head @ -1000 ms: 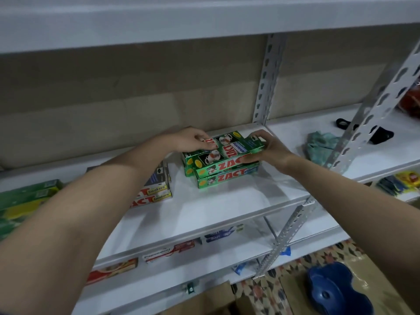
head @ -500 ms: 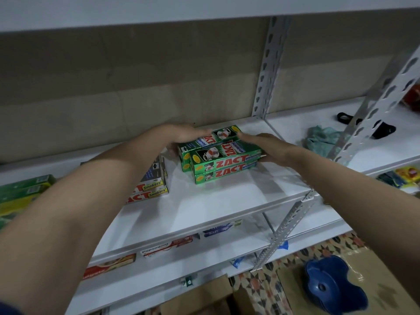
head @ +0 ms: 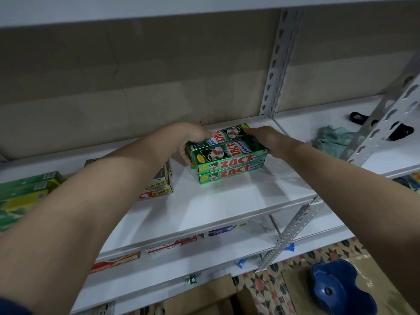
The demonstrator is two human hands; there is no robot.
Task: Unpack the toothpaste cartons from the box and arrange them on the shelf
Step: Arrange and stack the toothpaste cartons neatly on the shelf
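Green toothpaste cartons pressed between left hand and right hand fingers.

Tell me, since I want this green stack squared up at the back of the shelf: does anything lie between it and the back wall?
Nothing visible does. Both hands, left hand and right hand, flank the green Zact cartons; the shelf behind them looks bare up to the wall.

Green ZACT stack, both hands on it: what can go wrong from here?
1. The green ZACT stack looks skewed to the shelf edge; releasing now may leave it crooked.
2. The left hand and right hand press opposite ends; uneven pushing could slide the top cartons off the lower ones.
3. A leftward shove could hit the Smokers cartons.
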